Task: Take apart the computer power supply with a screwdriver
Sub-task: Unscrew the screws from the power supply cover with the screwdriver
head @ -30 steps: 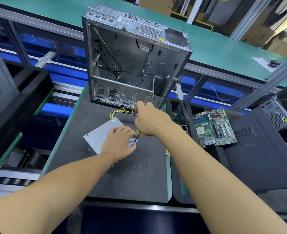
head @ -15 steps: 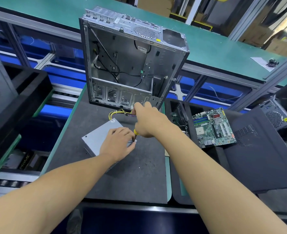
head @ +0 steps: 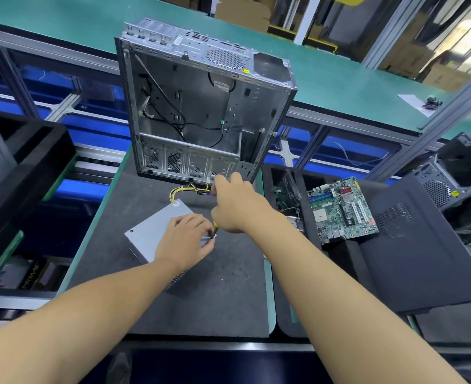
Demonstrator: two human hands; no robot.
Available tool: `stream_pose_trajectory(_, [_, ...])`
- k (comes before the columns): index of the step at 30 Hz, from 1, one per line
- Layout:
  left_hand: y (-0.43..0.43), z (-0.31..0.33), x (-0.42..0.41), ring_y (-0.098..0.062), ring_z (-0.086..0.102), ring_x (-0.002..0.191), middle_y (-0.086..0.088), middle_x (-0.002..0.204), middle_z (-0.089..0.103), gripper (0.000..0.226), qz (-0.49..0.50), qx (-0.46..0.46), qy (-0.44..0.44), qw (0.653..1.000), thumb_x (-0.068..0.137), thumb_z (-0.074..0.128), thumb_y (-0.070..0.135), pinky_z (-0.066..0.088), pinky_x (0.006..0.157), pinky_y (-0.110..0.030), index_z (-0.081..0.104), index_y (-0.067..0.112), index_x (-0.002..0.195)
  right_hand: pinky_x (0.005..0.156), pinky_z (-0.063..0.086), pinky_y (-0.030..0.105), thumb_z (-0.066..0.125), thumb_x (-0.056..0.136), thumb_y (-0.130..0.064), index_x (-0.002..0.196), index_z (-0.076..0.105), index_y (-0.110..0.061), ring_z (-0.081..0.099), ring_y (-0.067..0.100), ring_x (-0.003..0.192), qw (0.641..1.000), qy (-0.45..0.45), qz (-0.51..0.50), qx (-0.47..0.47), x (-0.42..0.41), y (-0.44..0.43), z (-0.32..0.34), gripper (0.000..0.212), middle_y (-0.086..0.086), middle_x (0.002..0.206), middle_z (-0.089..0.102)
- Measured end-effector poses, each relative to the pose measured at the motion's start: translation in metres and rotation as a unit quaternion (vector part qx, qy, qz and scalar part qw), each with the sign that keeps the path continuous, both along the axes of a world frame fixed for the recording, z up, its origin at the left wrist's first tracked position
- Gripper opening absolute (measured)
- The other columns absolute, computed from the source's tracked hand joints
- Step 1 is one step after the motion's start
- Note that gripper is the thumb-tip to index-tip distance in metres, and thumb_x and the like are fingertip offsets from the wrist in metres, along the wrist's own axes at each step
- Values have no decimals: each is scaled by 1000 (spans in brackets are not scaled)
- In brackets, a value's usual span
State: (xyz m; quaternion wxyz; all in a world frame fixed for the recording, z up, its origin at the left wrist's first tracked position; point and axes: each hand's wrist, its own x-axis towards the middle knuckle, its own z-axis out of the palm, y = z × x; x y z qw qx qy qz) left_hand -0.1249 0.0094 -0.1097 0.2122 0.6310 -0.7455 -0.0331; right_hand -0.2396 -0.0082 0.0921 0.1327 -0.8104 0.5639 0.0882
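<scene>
Head view showed the power supply [head: 151, 234] lying flat on the dark desk [head: 215, 295], out of the case but with its lid on and closed. The left hand [head: 187, 239] lay on top, its grip spread and pressing down. The right hand [head: 237, 206] had its grip wrapped round the screwdriver [head: 215, 225], whose tip stood at the box's 3 o'clock corner. It looked like an early screw, with opening the box left to do. Yellow cables [head: 181, 189] trailed toward 12 o'clock, where the empty computer case [head: 201, 106] stood. A circuit board [head: 342, 209] lay at 3 o'clock.
</scene>
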Motion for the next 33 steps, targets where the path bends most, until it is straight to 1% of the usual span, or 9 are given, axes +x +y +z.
stream_pose_trajectory(5, [0,1,1,-5,53,108,22,101,58,11,-9,6,19,1000,83,61,47,32,90,-28,57,38,88,71,35,39,37,102,-41,126,39,-14,54,37,103,999,32,-9,-41,-6,-1,-3,36,12,127,43])
stream_pose_trajectory(8, [1,2,2,-4,53,107,24,99,56,11,-14,16,30,999,81,59,47,29,89,-25,53,39,86,67,36,38,36,103,-28,123,38,-12,55,37,89,998,21,10,-55,-7,-3,-2,26,13,115,51])
stream_pose_trajectory(11, [0,1,2,-3,52,108,24,99,56,11,-16,21,32,999,81,57,47,27,89,-25,51,40,85,69,39,39,44,93,-13,122,39,-14,52,35,88,1000,10,23,-12,-4,-4,2,29,12,118,43])
stream_pose_trajectory(15, [0,-1,5,1,47,110,26,98,55,13,-13,32,67,997,81,58,48,19,91,-20,48,41,84,84,46,46,49,90,-19,124,39,-17,44,33,112,999,12,11,48,4,-3,8,36,10,127,37])
stream_pose_trajectory(18, [0,0,5,4,46,109,28,93,49,14,-13,45,89,995,80,59,48,18,91,-19,45,42,82,72,40,40,39,101,-36,124,38,-16,55,36,100,999,46,-8,17,8,-5,6,31,12,126,46])
stream_pose_trajectory(21, [-2,0,6,5,44,115,28,99,54,10,-18,51,99,994,81,57,47,17,93,-19,49,42,85,66,36,38,41,102,-30,118,38,-14,53,34,86,999,53,-8,-6,9,-9,5,23,12,115,56])
stream_pose_trajectory(23, [-3,-1,7,4,44,117,28,101,55,8,-21,60,95,993,82,56,46,17,94,-19,53,41,88,69,37,39,48,96,-20,121,39,-14,53,34,92,999,47,-12,18,9,-12,7,27,11,120,49])
stream_pose_trajectory(27, [-4,-1,7,1,46,117,26,103,55,8,-27,69,87,993,84,55,45,18,94,-20,56,40,90,73,39,40,56,90,-24,122,41,-16,46,32,108,998,47,-19,41,10,-13,10,36,9,125,40])
stream_pose_trajectory(33, [-5,-2,7,1,44,122,26,104,55,9,-34,71,83,993,89,54,46,24,98,-25,58,40,93,68,41,40,44,101,-30,119,40,-13,53,34,85,996,72,-58,-2,12,-17,4,24,11,114,57])
